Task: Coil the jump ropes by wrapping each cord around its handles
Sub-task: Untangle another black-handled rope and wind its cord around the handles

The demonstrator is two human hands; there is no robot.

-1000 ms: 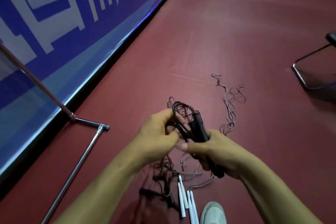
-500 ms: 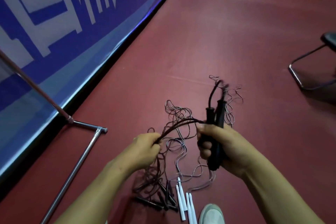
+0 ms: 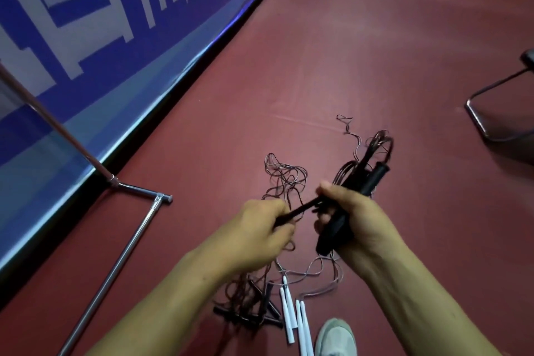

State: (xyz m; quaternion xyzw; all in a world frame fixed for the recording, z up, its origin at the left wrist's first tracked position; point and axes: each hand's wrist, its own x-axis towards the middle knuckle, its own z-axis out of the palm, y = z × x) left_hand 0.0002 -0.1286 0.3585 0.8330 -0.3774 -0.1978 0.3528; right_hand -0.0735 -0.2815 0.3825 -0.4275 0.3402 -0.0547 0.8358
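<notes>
1. Grey shoe (image 3: 336,337) at bottom edge, on the dark red floor (image 3: 361,52).
2. White handles (image 3: 289,318), four, lie on the floor just left of the shoe; black handles (image 3: 248,316) lie in a heap beside them under a tangle of thin cords (image 3: 284,179) that runs up the floor past both hands.
3. Left hand (image 3: 257,231): grip closed in a fist on a taut dark cord (image 3: 300,209) stretched across to the right hand.
4. Right hand (image 3: 358,217): grip closed around a pair of black handles held together (image 3: 351,205), tilted, upper ends up and right. Thumb lies over the handles.
5. Cord loops (image 3: 378,147) stand out beyond the upper ends of the held handles; number of turns cannot be told.
6. Metal frame (image 3: 121,243) on the floor at left, touching the base of the blue banner wall (image 3: 115,37).
7. Chair leg (image 3: 485,113), dark tubing, at far right, well apart from the ropes.
</notes>
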